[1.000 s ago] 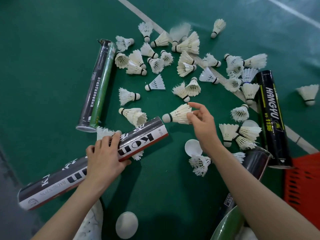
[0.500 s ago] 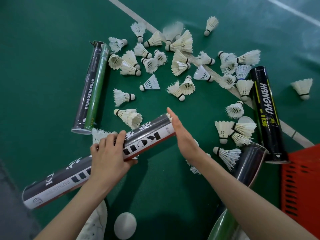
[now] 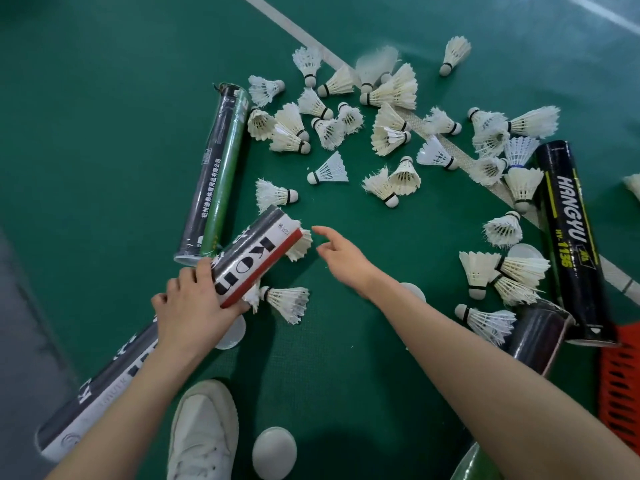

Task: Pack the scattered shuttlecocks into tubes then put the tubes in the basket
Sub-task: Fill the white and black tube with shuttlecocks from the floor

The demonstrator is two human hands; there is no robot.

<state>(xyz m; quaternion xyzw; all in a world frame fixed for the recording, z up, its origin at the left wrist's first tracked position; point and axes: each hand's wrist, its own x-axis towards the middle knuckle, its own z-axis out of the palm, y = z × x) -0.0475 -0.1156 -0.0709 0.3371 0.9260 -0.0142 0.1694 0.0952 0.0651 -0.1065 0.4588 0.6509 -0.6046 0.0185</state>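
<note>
One shuttlecock [image 3: 300, 244] pokes from the tube [image 3: 258, 256] that our left hand [image 3: 195, 308] grips steady, its mouth just beside the loose, empty fingers of our right hand [image 3: 343, 263], likely for easy loading.

single head-worn view, looking steeply down at the green floor [image 3: 104, 133], close above both forearms

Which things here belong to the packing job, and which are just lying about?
Job: left hand gripping the KON tube; open right hand; scattered shuttlecocks; HANGYU tube; green-black tube; orange basket; white cap, likely a tube lid.
Lying about: white shoe; painted court line.
</note>
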